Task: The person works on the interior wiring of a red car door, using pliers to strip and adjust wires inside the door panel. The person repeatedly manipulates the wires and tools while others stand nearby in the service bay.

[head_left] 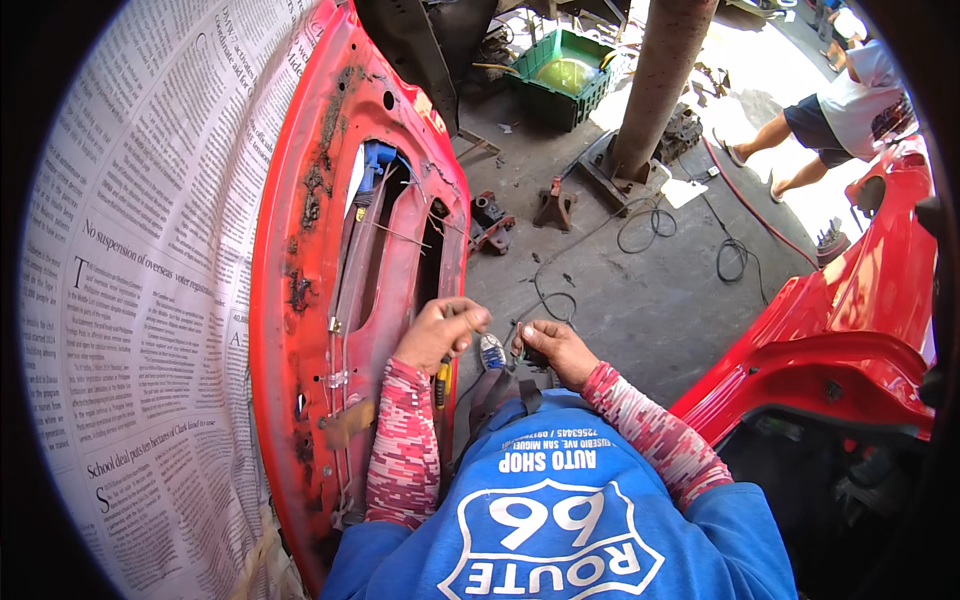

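My left hand (440, 330) is closed, thumb against the curled fingers, over the edge of a red car door (285, 250). Anything in its grip is too small to make out. To its right, my right hand (557, 350) pinches a small dark piece at its fingertips; its kind is unclear. The two hands are a short gap apart, in front of my body. The door's inner side shows cut-outs, thin rods, dark sealant smears and a blue part (376, 160) near the top. Beside my left wrist is a yellow-and-black handle (441, 384), partly hidden.
Newspaper sheets (150, 300) cover the area left of the door. Ahead stand a green crate (565, 75) holding liquid, a rusty post (660, 90) and a jack stand (555, 205). Cables (650, 230) and a red hose (755, 210) cross the floor. Right are red body panels (850, 290) and another person (850, 110).
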`<control>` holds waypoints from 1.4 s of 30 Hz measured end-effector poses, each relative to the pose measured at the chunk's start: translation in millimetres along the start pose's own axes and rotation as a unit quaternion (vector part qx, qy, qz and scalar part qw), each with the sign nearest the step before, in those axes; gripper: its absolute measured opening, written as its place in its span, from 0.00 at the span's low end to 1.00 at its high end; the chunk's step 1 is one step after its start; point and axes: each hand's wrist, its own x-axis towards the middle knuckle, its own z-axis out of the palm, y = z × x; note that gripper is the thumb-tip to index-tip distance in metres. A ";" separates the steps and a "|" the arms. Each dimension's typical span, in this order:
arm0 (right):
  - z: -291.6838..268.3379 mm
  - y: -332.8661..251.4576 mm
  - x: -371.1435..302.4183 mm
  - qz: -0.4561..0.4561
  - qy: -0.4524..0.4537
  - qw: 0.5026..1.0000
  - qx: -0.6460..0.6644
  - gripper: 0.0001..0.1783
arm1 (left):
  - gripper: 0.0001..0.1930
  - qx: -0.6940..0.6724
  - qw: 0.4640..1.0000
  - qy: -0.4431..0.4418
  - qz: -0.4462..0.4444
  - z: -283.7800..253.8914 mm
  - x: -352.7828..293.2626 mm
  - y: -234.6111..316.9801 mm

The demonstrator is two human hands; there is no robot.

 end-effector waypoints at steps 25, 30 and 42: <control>5.1 -2.7 5.0 -0.023 0.081 0.996 -0.037 0.14 | 0.08 -0.296 0.955 0.004 -0.023 12.3 3.0 -10.0; -4.5 -0.7 11.0 -0.016 0.117 0.993 0.014 0.15 | 0.10 -0.442 0.894 -0.029 -0.072 24.4 -18.2 -13.4; -0.9 4.3 24.0 -0.024 0.119 0.993 -0.001 0.13 | 0.26 -0.109 0.993 0.035 -0.043 57.1 -53.5 -27.7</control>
